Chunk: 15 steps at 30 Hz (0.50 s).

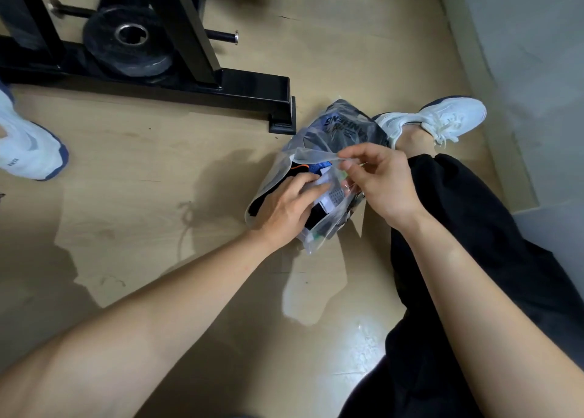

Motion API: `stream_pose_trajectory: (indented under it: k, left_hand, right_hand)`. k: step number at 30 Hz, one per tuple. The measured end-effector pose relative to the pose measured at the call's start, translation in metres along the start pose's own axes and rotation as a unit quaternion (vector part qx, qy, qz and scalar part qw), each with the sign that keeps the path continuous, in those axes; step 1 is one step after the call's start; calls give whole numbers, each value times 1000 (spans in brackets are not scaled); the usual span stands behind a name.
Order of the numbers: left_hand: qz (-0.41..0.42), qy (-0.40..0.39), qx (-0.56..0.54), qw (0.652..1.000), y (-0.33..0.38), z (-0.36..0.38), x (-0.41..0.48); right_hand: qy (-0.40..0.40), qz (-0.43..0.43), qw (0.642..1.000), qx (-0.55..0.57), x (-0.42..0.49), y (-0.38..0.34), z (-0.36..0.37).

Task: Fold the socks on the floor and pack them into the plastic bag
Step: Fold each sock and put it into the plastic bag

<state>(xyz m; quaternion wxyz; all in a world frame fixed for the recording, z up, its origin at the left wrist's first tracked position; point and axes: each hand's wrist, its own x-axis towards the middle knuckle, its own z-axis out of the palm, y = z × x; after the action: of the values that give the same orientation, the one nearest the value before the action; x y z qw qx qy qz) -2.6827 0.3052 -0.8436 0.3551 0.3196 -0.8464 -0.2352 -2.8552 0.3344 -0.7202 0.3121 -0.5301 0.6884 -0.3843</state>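
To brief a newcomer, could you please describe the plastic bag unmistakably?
Find the black frame at upper left. Beyond its foot, beside the white shoe on the right, lies the plastic bag. It alone is transparent, with socks inside and the right hand pinching its rim.

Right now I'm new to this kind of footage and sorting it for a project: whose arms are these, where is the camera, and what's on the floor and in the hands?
There is no machine here. These are a person's bare arms, filmed by one camera worn on their head, looking down. On the floor lies a clear plastic bag with socks inside. The left hand rests flat on the socks at the bag's mouth. The right hand pinches the bag's rim. Behind stands a black metal frame with a weight plate.
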Motion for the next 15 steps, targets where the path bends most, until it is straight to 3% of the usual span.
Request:
stream_pose_trajectory:
  k: [3,6,8,12,15]
  left_hand:
    - [45,35,119,991,-2,-10,6]
    - [24,-21,234,972,-9,-6,6]
    - [-4,-78,192,978,-13,6,5]
    - [-74,-185,-6,980,-16,13,3]
    - [-71,-224,-38,971,-22,6,2]
  right_hand:
    - [-5,5,1000,15,-1,-5,-1]
    - [-4,13,1000,28,-2,-12,0]
    - [-6,18,999,36,-2,-14,2]
    - [-9,22,999,37,-3,-13,3]
    - [-22,22,999,29,-7,-12,0]
